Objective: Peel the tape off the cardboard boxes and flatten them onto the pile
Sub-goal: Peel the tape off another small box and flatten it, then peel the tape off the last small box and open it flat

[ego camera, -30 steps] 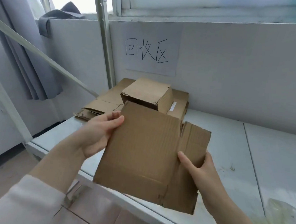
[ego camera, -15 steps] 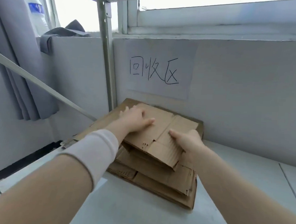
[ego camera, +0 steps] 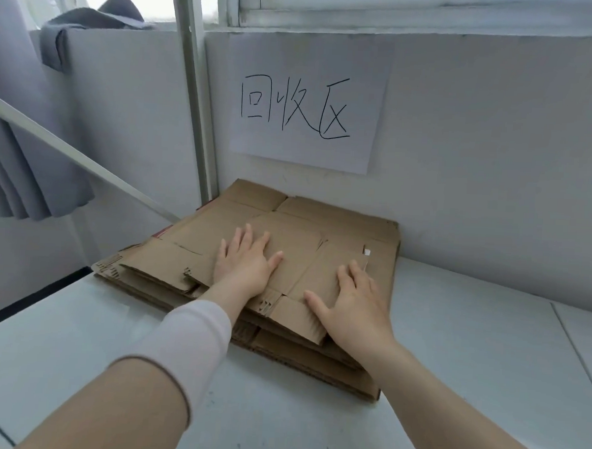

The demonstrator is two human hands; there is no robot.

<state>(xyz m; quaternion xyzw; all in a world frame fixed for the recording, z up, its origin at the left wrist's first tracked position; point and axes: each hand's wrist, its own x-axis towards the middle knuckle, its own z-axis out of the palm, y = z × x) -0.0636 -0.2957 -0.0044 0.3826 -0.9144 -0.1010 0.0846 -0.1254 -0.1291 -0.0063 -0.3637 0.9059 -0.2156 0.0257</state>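
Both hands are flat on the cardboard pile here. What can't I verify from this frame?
Head view: is tape left on the top flattened box? The left hand and right hand cover parts; its underside faces down.
Head view: white scrap near the right hand, too small to tell tape from label.
Head view: number of boxes in the pile; upper sheets hide lower ones.

I see my left grip [ego camera: 244, 263] and right grip [ego camera: 352, 299] pressed flat, fingers spread, on the flattened box [ego camera: 297, 245] topping the cardboard pile [ego camera: 298, 355], which lies on the counter [ego camera: 452, 352] just below the handwritten paper sign [ego camera: 308, 101]
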